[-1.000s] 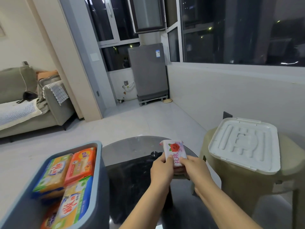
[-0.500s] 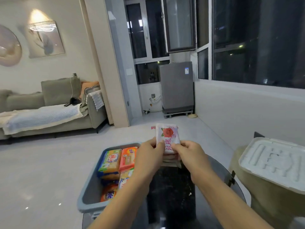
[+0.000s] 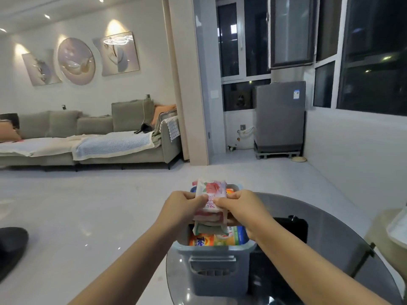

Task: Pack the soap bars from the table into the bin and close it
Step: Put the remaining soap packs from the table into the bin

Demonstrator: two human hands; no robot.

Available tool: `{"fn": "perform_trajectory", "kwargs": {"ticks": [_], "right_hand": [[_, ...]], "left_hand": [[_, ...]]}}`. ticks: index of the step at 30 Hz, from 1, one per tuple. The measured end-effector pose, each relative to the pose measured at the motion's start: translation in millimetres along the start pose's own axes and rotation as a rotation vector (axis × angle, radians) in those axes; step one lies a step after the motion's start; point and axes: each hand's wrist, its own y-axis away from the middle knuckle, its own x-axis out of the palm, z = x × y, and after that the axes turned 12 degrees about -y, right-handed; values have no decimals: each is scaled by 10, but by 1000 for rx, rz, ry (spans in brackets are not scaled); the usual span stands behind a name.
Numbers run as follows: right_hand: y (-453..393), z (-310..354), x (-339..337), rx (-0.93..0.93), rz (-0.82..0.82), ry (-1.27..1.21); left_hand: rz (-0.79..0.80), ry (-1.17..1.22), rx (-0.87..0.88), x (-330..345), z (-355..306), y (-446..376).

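I hold a small stack of wrapped soap bars (image 3: 211, 194) between both hands, directly above the open grey-blue bin (image 3: 217, 269). The top bar has a white wrapper with a red rose print. My left hand (image 3: 184, 208) grips the stack's left side and my right hand (image 3: 241, 209) grips its right side. Inside the bin lie orange and yellow packaged soap bars (image 3: 214, 238), partly hidden by the stack. The bin stands by the left edge of the round dark glass table (image 3: 330, 238). A corner of the white lid (image 3: 399, 225) shows at the far right.
The lid rests on a beige stool (image 3: 378, 234) at the right edge. A grey sofa (image 3: 92, 137) stands across the pale floor on the left, a grey appliance (image 3: 279, 117) by the windows. A dark object (image 3: 11, 247) lies at the left edge.
Both hands carried the soap stack leftward from over the table to above the bin. The view swung left, so the lid and stool slid almost out of frame.
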Motion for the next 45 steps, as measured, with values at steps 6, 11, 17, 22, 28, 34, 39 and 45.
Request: {"fn": "perform_trajectory", "kwargs": {"ticks": [6,11,17,22,28,34,39,45], "right_hand": [[-145,-174,170,171,39,-5],[-319,-216,186,270,94,80],[-532,-166,191,340,203,336],[-655,-228,187,389,234,451],[-660,-303,181,340,246,505],[-645,-338,102,300,229,463],[-609,-439,102,228,233,455],[-572,-483,87,137,236,511]], "left_hand": [[89,-120,-118,-40,238,-136],[153,-276,-171,-22,310,-329],[232,-491,-165,-36,368,-461],[175,-717,-82,64,379,-513],[117,-790,-50,90,410,-518],[49,-860,-35,120,450,-507],[142,-801,40,207,527,-502],[15,-514,41,166,686,-498]]}}
